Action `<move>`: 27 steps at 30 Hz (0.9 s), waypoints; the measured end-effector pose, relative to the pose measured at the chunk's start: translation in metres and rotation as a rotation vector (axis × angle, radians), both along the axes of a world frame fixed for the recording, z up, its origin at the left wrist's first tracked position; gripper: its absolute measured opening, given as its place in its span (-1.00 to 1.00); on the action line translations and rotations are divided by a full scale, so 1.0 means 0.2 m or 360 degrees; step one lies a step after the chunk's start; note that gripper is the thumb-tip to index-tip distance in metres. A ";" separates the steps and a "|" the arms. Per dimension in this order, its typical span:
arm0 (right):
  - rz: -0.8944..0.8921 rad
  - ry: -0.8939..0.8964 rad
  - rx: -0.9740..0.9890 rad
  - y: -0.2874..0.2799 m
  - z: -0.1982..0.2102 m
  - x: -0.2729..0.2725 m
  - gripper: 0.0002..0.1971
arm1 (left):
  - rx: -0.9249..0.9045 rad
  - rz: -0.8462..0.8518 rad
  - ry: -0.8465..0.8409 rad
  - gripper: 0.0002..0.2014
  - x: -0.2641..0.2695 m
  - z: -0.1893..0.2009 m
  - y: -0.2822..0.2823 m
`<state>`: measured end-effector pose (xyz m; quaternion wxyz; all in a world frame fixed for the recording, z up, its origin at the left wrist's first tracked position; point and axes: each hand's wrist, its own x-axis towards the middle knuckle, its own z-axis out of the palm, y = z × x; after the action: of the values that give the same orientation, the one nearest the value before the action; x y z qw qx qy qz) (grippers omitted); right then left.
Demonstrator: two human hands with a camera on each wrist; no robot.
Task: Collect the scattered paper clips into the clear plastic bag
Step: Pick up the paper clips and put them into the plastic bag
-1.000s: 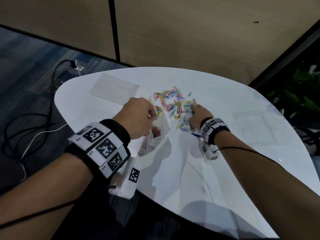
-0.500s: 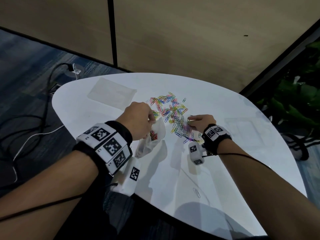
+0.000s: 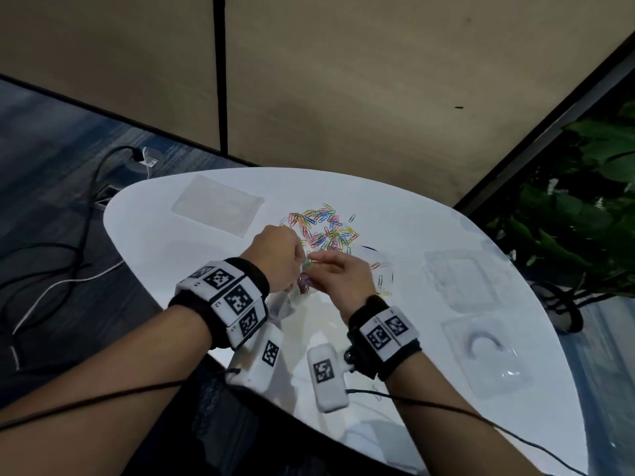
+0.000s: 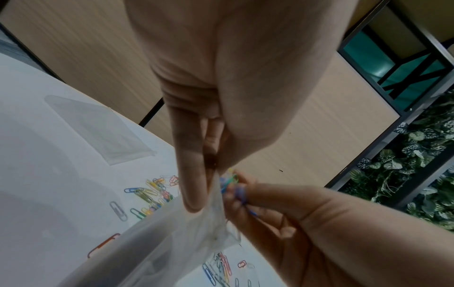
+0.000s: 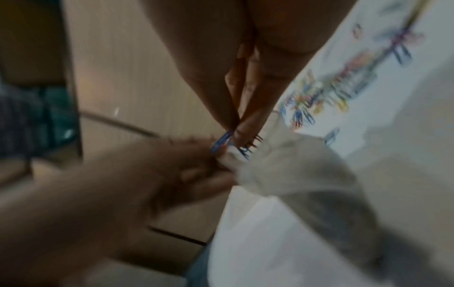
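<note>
A heap of coloured paper clips (image 3: 324, 228) lies on the white table (image 3: 429, 235), with a few strays (image 3: 379, 280) to its right. My left hand (image 3: 278, 255) pinches the rim of the clear plastic bag (image 3: 285, 304) and holds it up; some clips show inside. My right hand (image 3: 338, 274) pinches a small bunch of clips (image 4: 229, 181) right at the bag's mouth (image 4: 216, 196). In the blurred right wrist view the fingertips (image 5: 242, 132) hold blue clips (image 5: 222, 142) against the bag (image 5: 282, 165).
A flat clear bag (image 3: 218, 206) lies at the table's far left. Two clear plastic trays (image 3: 462, 281) (image 3: 488, 352) sit on the right side. Cables (image 3: 68, 242) run over the floor to the left; a plant (image 3: 584, 207) stands to the right. The near table edge is just below my wrists.
My right hand closed on a bunch of clips at the heap and carried them left to the bag's mouth. The left hand kept holding the bag.
</note>
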<state>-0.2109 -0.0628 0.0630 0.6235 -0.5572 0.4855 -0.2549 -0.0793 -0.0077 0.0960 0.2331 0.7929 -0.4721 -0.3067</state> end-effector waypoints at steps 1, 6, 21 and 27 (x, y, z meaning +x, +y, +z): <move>0.0052 0.0229 -0.0261 0.01 -0.01 0.01 -0.78 | 0.0004 0.0006 0.0011 -0.86 0.00 0.00 0.00; 0.0478 0.0870 -0.0926 0.01 0.02 0.02 -0.89 | 0.0027 0.0011 0.0068 -0.87 0.00 -0.01 0.00; 0.0024 0.1294 0.0138 -0.05 -0.20 -0.78 -0.59 | 0.0050 0.0007 0.0079 -0.87 0.05 0.01 0.03; -0.0010 0.1428 0.0034 0.18 -0.42 -0.84 -0.58 | 0.0052 -0.0053 0.0049 -0.89 0.06 0.00 0.08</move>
<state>-0.3792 -0.0265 -0.0207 0.3563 -0.6047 0.7121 0.0151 -0.0682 0.0077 0.0957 0.2222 0.7838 -0.4765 -0.3304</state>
